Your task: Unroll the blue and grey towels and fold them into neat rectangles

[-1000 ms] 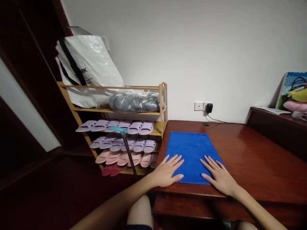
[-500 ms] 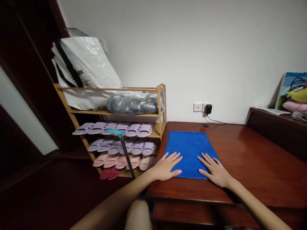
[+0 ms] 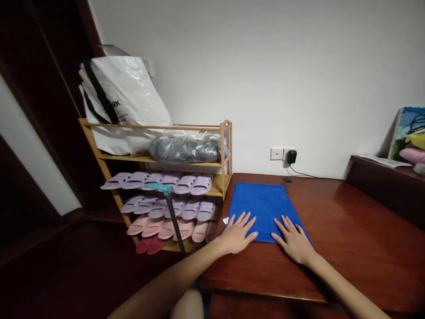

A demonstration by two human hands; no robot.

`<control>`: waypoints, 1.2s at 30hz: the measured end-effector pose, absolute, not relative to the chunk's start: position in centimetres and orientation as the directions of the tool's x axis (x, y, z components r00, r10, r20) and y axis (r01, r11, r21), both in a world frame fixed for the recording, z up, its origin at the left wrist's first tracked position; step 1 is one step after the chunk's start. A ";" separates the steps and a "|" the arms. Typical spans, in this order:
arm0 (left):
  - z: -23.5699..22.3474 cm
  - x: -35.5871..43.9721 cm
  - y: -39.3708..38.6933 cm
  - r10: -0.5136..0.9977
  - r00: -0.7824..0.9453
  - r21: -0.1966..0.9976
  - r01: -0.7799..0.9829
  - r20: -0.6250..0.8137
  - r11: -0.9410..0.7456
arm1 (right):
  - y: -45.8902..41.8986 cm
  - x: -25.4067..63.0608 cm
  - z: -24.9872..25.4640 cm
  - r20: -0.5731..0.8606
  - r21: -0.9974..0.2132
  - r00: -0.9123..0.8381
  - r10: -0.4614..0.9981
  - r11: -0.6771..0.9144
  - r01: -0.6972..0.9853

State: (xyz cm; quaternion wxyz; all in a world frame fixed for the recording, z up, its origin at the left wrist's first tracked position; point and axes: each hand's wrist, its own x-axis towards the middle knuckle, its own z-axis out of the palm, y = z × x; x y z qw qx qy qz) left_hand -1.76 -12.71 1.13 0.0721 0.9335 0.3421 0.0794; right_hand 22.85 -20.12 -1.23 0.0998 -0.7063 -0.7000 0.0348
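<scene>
A blue cloth [image 3: 262, 204] lies spread flat on the reddish-brown wooden table [image 3: 338, 221]. My left hand [image 3: 238, 235] rests palm down on its near left corner, fingers spread. Across from it, my right hand [image 3: 294, 239] lies palm down on the near right corner, its fingers also apart. Neither hand grips anything. A small white tag [image 3: 226, 220] sticks out from the cloth's left edge beside my left fingers. The cloth's two near corners are partly hidden under my hands.
To the left stands a wooden shoe rack [image 3: 223, 150] with rows of slippers [image 3: 202, 184], a white bag [image 3: 133, 97] and a plastic-wrapped grey bundle [image 3: 189, 148]. A blue-topped handle [image 3: 171, 208] leans before it. A black plug [image 3: 291, 156] trails a cord behind the table.
Both hands have shifted slightly away from the table's front edge, and the cloth's near edge has moved with them. The white tag now shows at the left. The view has tilted a little.
</scene>
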 end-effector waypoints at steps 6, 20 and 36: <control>0.7 -1.0 -8.5 0.679 0.726 0.168 0.660 0.111 -0.732 | -15.3 23.2 -1.6 0.055 -0.171 -0.001 0.998 0.010 0.985; 0.9 -0.7 -1.1 0.699 0.710 0.150 0.684 0.087 -0.714 | -7.6 23.4 -1.8 0.073 -0.153 0.009 0.997 0.002 0.988; -0.1 -0.6 -0.1 0.717 0.686 0.130 0.705 0.128 -0.697 | -8.7 22.7 -1.2 0.115 -0.129 0.068 0.991 -0.053 0.990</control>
